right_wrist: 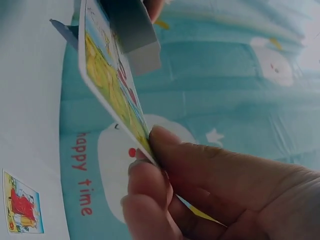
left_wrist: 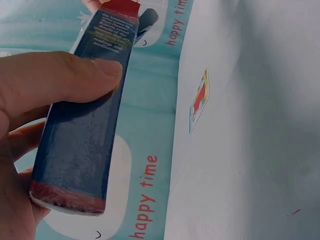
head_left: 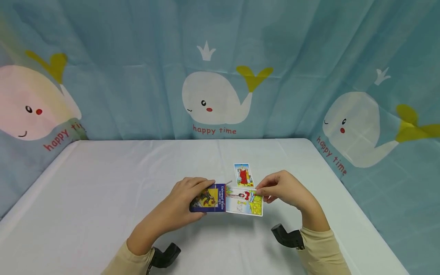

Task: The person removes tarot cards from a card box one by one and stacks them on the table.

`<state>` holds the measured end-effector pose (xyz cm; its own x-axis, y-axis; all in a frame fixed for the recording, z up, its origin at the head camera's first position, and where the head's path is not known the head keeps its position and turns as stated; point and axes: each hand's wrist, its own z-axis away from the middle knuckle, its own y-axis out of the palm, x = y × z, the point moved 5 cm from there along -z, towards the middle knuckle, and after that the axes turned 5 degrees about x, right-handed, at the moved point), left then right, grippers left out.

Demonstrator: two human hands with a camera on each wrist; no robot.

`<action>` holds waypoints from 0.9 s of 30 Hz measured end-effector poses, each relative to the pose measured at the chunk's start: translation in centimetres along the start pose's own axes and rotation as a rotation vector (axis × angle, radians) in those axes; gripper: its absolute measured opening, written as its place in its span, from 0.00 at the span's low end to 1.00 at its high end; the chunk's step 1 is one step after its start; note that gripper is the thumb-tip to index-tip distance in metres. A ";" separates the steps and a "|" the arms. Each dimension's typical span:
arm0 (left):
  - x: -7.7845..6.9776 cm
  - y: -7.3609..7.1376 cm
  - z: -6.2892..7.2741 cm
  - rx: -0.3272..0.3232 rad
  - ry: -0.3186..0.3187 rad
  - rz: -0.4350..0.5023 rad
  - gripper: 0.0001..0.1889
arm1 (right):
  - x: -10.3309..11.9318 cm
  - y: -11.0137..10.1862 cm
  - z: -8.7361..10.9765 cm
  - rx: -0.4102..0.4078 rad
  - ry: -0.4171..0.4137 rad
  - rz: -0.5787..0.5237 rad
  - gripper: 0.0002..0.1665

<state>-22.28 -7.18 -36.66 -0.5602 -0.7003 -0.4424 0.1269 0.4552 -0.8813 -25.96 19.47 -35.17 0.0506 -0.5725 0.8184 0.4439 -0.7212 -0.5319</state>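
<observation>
White table (head_left: 103, 183). Left grip (head_left: 183, 200) curled round box (head_left: 207, 198), likely bracing it; right grip (head_left: 285, 190) pinches corner of card (head_left: 252, 206) jutting from box's end, likely for sliding control. Second card (head_left: 243, 176) lies beyond.

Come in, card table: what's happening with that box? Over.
Left hand gripping blue tarot box. Right hand pinching a card at the box's open end. Second card lying on white table. Nothing visibly in the way.

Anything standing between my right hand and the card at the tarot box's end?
Nothing visible: the right hand pinches the card near a corner. The tarot box, held in the left hand, is at the card's opposite end.
</observation>
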 end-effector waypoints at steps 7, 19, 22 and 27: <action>0.1 -0.2 0.0 -0.014 -0.019 0.000 0.41 | -0.2 -0.8 0.4 -0.001 -0.024 0.021 0.13; 0.9 -1.8 0.5 -0.121 0.004 -0.038 0.41 | -0.3 -2.9 1.2 -0.127 0.005 -0.065 0.15; 1.2 -2.1 0.6 -0.137 0.006 -0.038 0.41 | -0.5 -3.2 0.9 -0.180 0.013 -0.115 0.16; 1.5 -2.4 0.7 -0.136 -0.008 -0.025 0.41 | -1.4 -3.1 0.1 -0.225 0.023 -0.187 0.16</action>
<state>-22.85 -9.75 -35.36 -0.5555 -0.7161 -0.4226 0.0009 0.5078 -0.8615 -27.35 22.56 -34.66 -0.0352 -0.4282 0.9030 0.2339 -0.8820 -0.4091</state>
